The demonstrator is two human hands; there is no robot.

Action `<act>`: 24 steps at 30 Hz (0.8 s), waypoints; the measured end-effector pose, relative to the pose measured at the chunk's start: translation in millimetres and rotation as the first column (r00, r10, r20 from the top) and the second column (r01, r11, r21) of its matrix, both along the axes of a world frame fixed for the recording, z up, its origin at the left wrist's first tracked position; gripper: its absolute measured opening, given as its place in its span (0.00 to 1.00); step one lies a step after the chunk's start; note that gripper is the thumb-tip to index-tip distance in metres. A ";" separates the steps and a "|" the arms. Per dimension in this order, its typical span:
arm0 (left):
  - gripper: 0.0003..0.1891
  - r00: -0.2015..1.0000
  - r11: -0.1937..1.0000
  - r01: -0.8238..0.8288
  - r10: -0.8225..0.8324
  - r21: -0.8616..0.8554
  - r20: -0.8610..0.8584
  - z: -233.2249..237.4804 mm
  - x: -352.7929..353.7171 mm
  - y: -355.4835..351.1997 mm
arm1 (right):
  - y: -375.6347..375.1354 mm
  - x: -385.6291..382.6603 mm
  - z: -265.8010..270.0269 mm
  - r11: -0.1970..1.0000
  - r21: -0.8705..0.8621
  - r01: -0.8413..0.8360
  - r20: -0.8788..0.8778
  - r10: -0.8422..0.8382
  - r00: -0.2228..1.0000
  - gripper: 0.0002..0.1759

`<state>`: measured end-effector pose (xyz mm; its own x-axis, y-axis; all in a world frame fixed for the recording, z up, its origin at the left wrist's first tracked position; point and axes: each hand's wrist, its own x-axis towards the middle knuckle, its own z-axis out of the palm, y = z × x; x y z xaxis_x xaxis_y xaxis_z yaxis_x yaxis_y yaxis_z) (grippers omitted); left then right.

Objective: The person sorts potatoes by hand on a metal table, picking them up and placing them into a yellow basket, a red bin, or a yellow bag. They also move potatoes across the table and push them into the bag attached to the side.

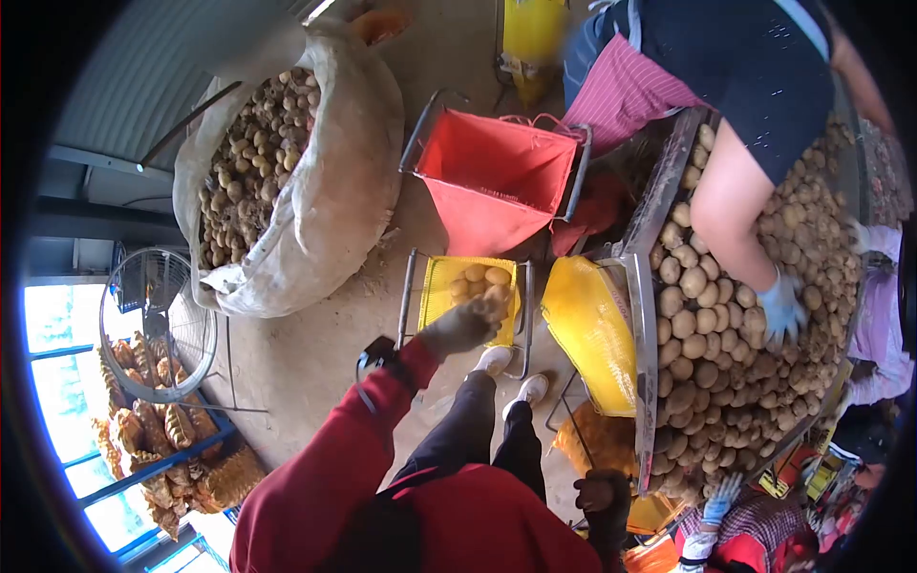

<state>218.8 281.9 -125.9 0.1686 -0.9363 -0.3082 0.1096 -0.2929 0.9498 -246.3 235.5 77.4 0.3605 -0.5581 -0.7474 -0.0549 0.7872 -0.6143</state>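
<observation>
My left hand [460,328], in a grey glove, reaches over a yellow mesh bag [435,291] held open on a metal frame. Several potatoes [475,274] lie in the bag right beside its fingers, which are blurred by motion. My right hand [611,492] is in shadow by the near corner of the sorting table [647,382]. Its fingers curl around a brown, rounded potato [593,493]. A heap of potatoes [712,315] covers the table to the right.
Beyond the yellow bag stands a red open-topped bag [497,205] on a frame. A filled yellow bag [592,325] leans by the table. A large white sack [334,181] of potatoes and a fan [158,325] are on the left. A co-worker's blue-gloved hand [783,306] touches the heap.
</observation>
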 end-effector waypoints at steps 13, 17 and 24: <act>0.33 0.546 0.979 0.182 -0.028 0.086 -0.837 227.9 -117.9 -79.4 | -10.7 -5.3 68.0 0.719 -0.687 0.103 -0.004 -0.146 0.989 0.31; 0.26 0.735 0.974 0.152 0.001 0.166 -0.678 225.0 -214.5 -133.4 | -25.0 -52.0 45.4 0.708 -0.667 0.232 0.163 -0.165 0.973 0.34; 0.29 0.707 0.772 0.562 -0.262 -0.297 0.657 199.0 -303.6 -231.1 | -48.3 -113.4 42.5 0.740 -0.493 0.458 0.316 -0.338 0.886 0.27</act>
<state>-84.7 50.8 73.1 -0.2742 -0.9455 0.1756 -0.4946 0.2953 0.8174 -359.7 187.1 119.9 0.1141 -0.9695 -0.2169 0.3530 0.2436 -0.9033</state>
